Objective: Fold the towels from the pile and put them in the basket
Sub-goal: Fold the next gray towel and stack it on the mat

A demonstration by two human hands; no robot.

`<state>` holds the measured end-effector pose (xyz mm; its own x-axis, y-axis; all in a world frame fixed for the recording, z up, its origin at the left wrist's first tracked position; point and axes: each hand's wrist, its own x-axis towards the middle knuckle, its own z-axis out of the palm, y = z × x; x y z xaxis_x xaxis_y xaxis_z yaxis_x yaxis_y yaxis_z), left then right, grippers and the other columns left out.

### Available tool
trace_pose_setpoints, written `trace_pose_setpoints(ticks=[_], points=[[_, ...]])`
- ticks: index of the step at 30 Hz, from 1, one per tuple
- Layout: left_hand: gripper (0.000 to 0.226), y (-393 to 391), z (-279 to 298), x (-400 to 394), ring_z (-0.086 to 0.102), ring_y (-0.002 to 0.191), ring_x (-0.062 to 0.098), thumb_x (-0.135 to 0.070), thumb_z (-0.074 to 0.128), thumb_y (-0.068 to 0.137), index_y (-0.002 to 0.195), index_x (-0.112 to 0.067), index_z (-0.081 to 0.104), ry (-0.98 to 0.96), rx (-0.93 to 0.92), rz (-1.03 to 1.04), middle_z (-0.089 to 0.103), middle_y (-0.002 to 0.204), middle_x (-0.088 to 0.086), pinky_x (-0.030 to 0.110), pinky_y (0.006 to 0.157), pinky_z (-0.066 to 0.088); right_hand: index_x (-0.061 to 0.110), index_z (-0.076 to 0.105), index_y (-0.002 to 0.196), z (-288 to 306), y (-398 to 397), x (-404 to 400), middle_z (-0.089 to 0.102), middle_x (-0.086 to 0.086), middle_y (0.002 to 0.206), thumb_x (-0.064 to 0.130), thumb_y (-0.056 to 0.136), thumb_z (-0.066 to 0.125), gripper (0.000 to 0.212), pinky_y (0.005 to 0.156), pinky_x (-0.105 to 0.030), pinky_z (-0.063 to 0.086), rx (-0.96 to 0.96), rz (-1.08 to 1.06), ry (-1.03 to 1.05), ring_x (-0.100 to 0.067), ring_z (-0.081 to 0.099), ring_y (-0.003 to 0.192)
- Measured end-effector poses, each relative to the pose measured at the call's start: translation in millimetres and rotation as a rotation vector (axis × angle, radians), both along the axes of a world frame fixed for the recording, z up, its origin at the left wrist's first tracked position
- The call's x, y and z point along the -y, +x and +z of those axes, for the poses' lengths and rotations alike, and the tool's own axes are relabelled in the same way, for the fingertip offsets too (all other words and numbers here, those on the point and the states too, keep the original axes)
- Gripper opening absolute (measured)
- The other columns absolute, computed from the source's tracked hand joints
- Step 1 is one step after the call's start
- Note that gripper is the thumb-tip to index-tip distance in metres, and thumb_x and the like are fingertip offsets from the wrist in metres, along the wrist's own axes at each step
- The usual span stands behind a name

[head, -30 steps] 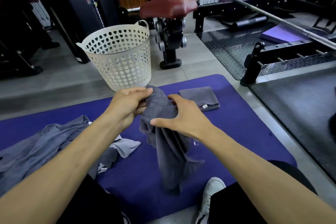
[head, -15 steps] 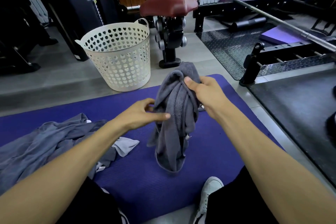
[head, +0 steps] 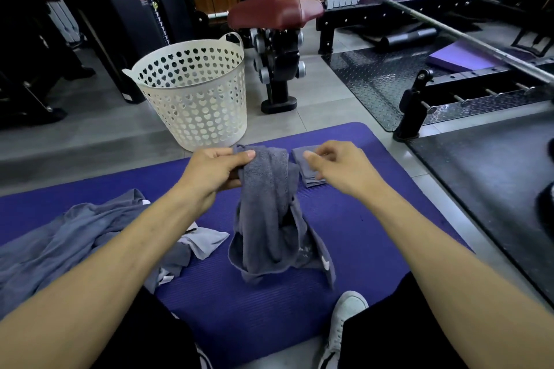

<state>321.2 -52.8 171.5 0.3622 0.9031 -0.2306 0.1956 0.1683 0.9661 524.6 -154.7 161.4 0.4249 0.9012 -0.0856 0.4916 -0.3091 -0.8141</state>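
A crumpled grey towel hangs over the purple mat, its lower end bunched on the mat. My left hand grips its top corner between thumb and fingers. My right hand hovers just right of the towel with loosely curled fingers and holds nothing. A folded grey towel lies flat on the mat, partly behind my right hand. The pile of grey towels sprawls at the left. The white perforated basket stands on the floor beyond the mat.
A weight bench with a maroon seat stands behind the basket. A barbell and black rack sit to the right on a dark steel plate. My legs and a white shoe are at the bottom.
My right hand has let go of the towel and dropped to the right. My left hand has moved up to the towel's top corner, and the towel has sunk lower onto the mat.
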Motion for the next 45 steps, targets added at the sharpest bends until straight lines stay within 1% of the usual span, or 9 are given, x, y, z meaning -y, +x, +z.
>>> trace_pose_setpoints(ticks=[3,7,14,19,21,28,34,37,45], points=[[0.009,1,1,3,0.067,0.062,0.011,-0.012,0.074,0.085,0.076,-0.011,0.073,-0.086,0.005,0.036,0.074,0.068,0.001,0.025,0.065,0.059,0.020,0.070,0.087,1,-25,3,0.074,0.002,0.081,0.058,0.084,0.067,0.038,0.078,-0.034,0.059,-0.026,0.132,-0.041,-0.011,0.070,0.080],[0.008,3,9,9,0.069,0.057,0.008,-0.007,0.069,0.088,0.081,-0.008,0.070,-0.127,0.139,0.043,0.073,0.066,0.001,0.019,0.054,0.055,0.022,0.060,0.113,-8,-53,-2,0.068,0.008,0.098,0.053,0.069,0.083,0.058,0.066,-0.009,0.044,-0.057,0.140,0.012,-0.003,0.064,0.088],[0.009,-7,12,6,0.066,0.069,0.010,-0.016,0.065,0.092,0.085,-0.013,0.068,-0.090,0.253,-0.001,0.072,0.074,0.001,0.023,0.071,0.054,0.009,0.066,0.080,0,-65,-21,0.066,-0.004,0.065,0.008,0.083,0.074,0.008,0.065,-0.029,0.050,-0.252,0.069,0.233,-0.012,0.058,0.060],[0.036,-22,8,6,0.069,0.094,0.008,-0.050,0.074,0.079,0.100,-0.021,0.075,0.057,-0.161,-0.257,0.076,0.097,-0.008,0.023,0.081,0.049,0.010,0.065,0.081,25,-51,-29,0.069,-0.001,0.064,-0.003,0.089,0.066,0.015,0.060,-0.025,0.055,-0.619,-0.017,0.393,-0.013,0.066,0.060],[0.029,-22,1,13,0.070,0.087,0.005,-0.040,0.077,0.081,0.099,-0.017,0.076,0.059,-0.257,-0.304,0.076,0.094,-0.007,0.021,0.077,0.051,0.009,0.065,0.082,26,-49,-30,0.069,0.003,0.062,-0.002,0.089,0.066,0.014,0.057,-0.022,0.055,-0.643,-0.031,0.392,-0.010,0.067,0.058],[0.006,-21,0,-6,0.069,0.070,0.018,-0.009,0.071,0.087,0.082,-0.007,0.073,-0.039,0.015,0.100,0.075,0.075,0.006,0.033,0.071,0.058,0.023,0.067,0.087,4,-35,-27,0.073,0.003,0.082,0.029,0.090,0.070,0.008,0.084,-0.037,0.059,-0.270,0.028,0.192,-0.014,0.072,0.080],[0.002,-33,-3,-34,0.067,0.051,0.012,-0.006,0.064,0.092,0.091,-0.008,0.064,-0.313,0.154,0.299,0.067,0.081,0.007,0.027,0.047,0.057,0.031,0.065,0.112,-13,-54,-2,0.067,0.017,0.107,0.058,0.073,0.077,0.049,0.087,-0.017,0.049,-0.018,0.421,-0.005,0.004,0.061,0.099],[0.006,-37,-7,-37,0.066,0.046,0.011,-0.006,0.063,0.093,0.087,-0.007,0.062,-0.355,0.184,0.330,0.066,0.076,0.007,0.024,0.041,0.052,0.029,0.060,0.124,-28,-67,-3,0.061,0.016,0.119,0.053,0.072,0.081,0.061,0.085,-0.013,0.043,0.107,0.530,-0.017,0.002,0.056,0.106],[0.012,-47,-3,-35,0.065,0.046,0.011,-0.005,0.060,0.095,0.083,-0.003,0.060,-0.410,0.276,0.319,0.066,0.054,0.005,0.024,0.044,0.054,0.019,0.063,0.122,-47,-83,-19,0.063,0.002,0.116,0.028,0.082,0.078,0.043,0.092,-0.026,0.045,0.197,0.478,0.090,-0.011,0.057,0.103]])
